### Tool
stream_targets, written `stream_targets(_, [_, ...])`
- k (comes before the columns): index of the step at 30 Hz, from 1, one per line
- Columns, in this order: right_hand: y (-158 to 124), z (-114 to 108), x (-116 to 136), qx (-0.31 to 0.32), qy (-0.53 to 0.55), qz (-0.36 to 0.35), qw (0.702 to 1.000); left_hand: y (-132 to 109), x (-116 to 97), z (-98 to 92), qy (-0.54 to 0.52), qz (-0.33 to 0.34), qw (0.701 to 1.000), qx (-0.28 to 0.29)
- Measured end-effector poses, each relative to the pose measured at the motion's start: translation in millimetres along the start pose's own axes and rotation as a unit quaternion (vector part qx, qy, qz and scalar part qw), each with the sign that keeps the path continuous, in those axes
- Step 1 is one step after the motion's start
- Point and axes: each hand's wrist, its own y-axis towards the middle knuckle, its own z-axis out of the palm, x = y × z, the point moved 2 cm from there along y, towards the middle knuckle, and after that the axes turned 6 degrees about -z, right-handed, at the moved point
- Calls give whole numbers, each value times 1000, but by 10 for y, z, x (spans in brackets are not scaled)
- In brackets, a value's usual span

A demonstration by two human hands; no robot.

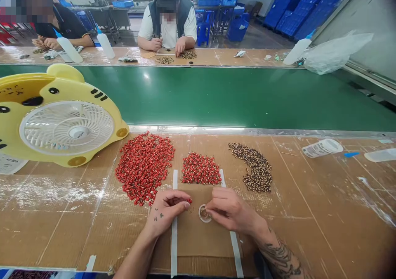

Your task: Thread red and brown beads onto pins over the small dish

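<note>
Between the thumb and index finger of my left hand (168,211) is a small red piece (189,200). My right hand (230,209) is closed in a pinch over the rim of a small clear round dish (204,219); what its fingertips hold is too small to make out. Both hands are above a cardboard sheet (204,244) taped down along its sides. Just beyond them lies a small heap of red pieces (201,169). A larger red heap (144,167) spreads to the left, and a curved heap of dark and gold pieces (255,167) lies to the right.
A yellow animal-faced fan (120,132) stands at the left. A white tub (323,147), a blue cap (352,154) and a bottle (380,155) lie at the right. Across the green belt (216,97), two people work at another bench with squeeze bottles (105,43).
</note>
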Motion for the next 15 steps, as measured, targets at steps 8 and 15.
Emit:
stream_targets(8, [4, -154, 29, -108, 76, 78, 988, -41, -60, 93, 111, 67, 991, 30])
stream_targets(15, [91, -110, 92, -163, 108, 109, 975, -38, -13, 138, 66, 13, 997, 24])
